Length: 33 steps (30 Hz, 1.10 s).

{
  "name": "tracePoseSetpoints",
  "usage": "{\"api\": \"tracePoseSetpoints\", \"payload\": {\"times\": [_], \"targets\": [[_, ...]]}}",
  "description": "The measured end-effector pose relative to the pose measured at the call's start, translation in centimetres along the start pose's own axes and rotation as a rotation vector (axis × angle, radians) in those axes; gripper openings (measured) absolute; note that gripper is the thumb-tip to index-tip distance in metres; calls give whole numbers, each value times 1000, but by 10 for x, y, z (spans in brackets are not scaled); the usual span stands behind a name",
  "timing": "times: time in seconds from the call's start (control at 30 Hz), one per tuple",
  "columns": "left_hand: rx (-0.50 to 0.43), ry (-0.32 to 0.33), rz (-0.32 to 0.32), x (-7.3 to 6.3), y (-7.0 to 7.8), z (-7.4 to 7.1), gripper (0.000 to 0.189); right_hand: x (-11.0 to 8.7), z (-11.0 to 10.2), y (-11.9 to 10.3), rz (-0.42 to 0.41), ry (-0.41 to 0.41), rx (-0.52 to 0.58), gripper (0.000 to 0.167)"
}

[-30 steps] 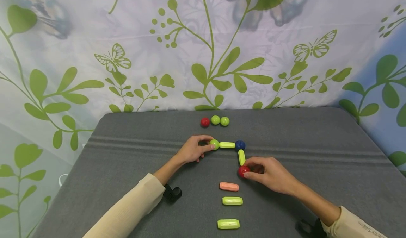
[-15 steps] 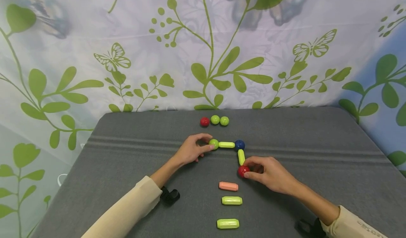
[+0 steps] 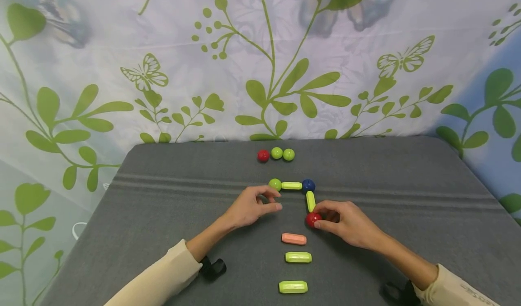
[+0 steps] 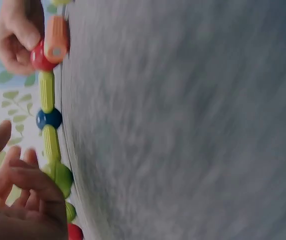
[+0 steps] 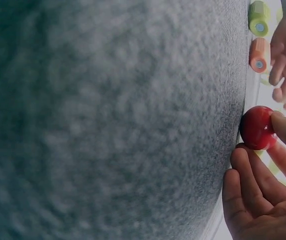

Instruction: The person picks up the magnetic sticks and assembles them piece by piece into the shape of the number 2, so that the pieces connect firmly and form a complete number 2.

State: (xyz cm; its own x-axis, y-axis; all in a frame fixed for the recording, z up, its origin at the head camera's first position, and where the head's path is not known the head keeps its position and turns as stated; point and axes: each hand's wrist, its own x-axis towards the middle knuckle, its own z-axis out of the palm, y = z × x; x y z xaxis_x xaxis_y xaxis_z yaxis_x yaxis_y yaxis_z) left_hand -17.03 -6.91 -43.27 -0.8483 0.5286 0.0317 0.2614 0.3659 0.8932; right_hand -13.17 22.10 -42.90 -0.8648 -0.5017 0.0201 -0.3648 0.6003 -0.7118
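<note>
Lime rod [image 3: 311, 202]: axis red ball [image 3: 313, 220] to blue ball [image 3: 308, 186] | right hand [image 3: 351, 223]: pinching red ball | left hand [image 3: 251, 207]: free, relaxed

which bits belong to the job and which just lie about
In use: red ball in right hand; blue ball; linked green ball; two linking rods

Lying loose, maybe spares: back red ball; two back green balls; coral rod; two lime rods

Loose balls [image 3: 277, 153] (three) lie behind the chain [image 3: 308, 186].

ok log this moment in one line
left hand: near green end ball, holding nothing; right hand: pinching red end ball; blue ball: at corner between two yellow-green rods; orange rod: lying apart
</note>
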Motion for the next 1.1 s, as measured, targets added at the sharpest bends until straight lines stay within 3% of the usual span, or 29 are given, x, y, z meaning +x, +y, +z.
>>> {"api": "tracePoseSetpoints", "payload": {"times": [0.23, 0.4, 0.57, 1.1], "targets": [[39, -261, -18, -11, 10, 14, 22, 0, 0, -1, 2, -1, -5, 22], [46, -343, 5, -13, 11, 19, 14, 0, 0, -2, -12, 10, -2, 21], [90, -356, -5, -12, 11, 23, 13, 0, 0, -2, -16, 13, 3, 19], [86, -356, 1, -11, 7, 20, 10, 0, -1, 0, -12, 9, 6, 21]]}}
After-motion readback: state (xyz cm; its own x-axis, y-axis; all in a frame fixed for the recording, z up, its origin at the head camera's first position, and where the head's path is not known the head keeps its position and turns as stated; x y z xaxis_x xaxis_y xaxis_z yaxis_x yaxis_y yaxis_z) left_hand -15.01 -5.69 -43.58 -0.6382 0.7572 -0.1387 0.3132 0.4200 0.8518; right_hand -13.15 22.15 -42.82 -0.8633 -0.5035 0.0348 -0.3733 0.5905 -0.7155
